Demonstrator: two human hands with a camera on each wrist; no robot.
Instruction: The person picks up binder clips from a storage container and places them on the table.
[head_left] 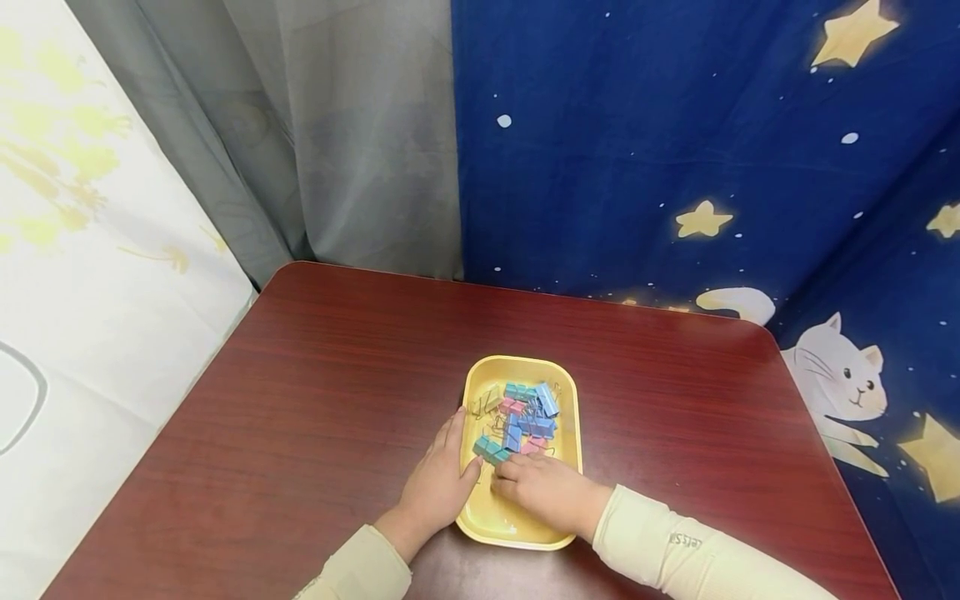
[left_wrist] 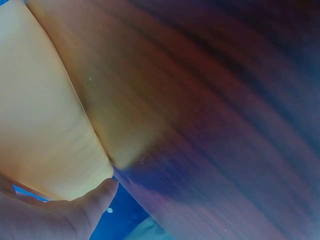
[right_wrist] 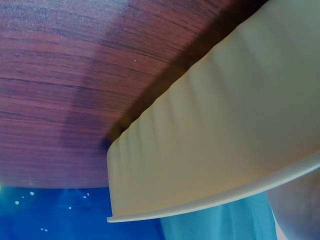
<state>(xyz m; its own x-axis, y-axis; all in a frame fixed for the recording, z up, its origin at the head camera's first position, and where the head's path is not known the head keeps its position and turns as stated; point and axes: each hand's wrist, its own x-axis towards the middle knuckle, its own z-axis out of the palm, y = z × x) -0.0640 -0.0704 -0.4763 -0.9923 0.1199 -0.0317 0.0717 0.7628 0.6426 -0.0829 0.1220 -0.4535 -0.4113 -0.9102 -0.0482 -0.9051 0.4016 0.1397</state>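
A yellow tray (head_left: 517,540) holds several binder clips in blue, pink, teal and gold, heaped toward its middle and far part. My left hand (head_left: 437,483) lies along the tray's left rim, its fingers straight on the outside and the thumb reaching over the edge. In the left wrist view a finger (left_wrist: 102,195) lies against the tray's outer wall (left_wrist: 45,115). My right hand (head_left: 543,490) reaches into the tray over its right side, fingers bent down right beside the teal binder clips (head_left: 490,449). Its fingertips are partly hidden, and I cannot tell if they grip a clip.
The tray stands on a dark red-brown wooden table (head_left: 337,400). Behind the table hang a grey curtain (head_left: 375,142) and a blue curtain (head_left: 600,150) with stars and a white cat. A white patterned cloth (head_left: 97,275) hangs on the left.
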